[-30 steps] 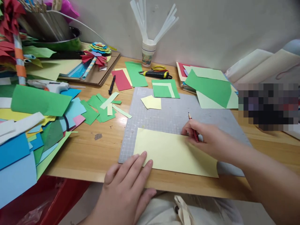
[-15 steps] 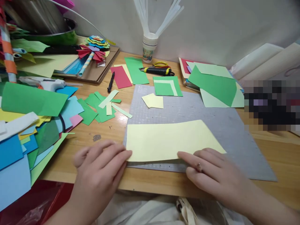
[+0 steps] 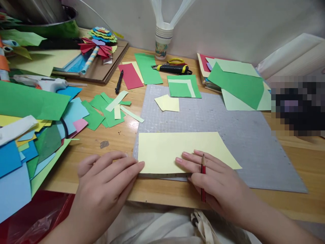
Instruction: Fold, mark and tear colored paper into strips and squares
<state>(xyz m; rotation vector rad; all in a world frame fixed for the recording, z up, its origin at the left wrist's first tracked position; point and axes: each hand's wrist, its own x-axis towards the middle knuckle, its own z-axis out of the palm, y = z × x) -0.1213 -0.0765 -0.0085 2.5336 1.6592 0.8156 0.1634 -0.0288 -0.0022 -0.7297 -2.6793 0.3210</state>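
A pale yellow paper sheet (image 3: 175, 149) lies on the near part of a grey cutting mat (image 3: 228, 125). My left hand (image 3: 104, 183) rests flat on the wooden table, fingers stretched out, with its fingertips touching the sheet's near left corner. My right hand (image 3: 215, 183) lies on the sheet's near edge with the fingers extended flat. A red pencil (image 3: 203, 166) is tucked between its fingers, tip pointing away from me.
Green paper scraps (image 3: 106, 112), a black pen (image 3: 118, 81) and a glue gun (image 3: 43, 83) lie to the left, beside a pile of coloured sheets (image 3: 30, 135). Behind the mat are a utility knife (image 3: 172, 68), a cup of sticks (image 3: 162, 45) and stacked paper (image 3: 238, 84).
The yellow sheet was shifted on the mat. My right hand came from its far edge to its near edge and slid left. My left hand moved to the sheet's left corner.
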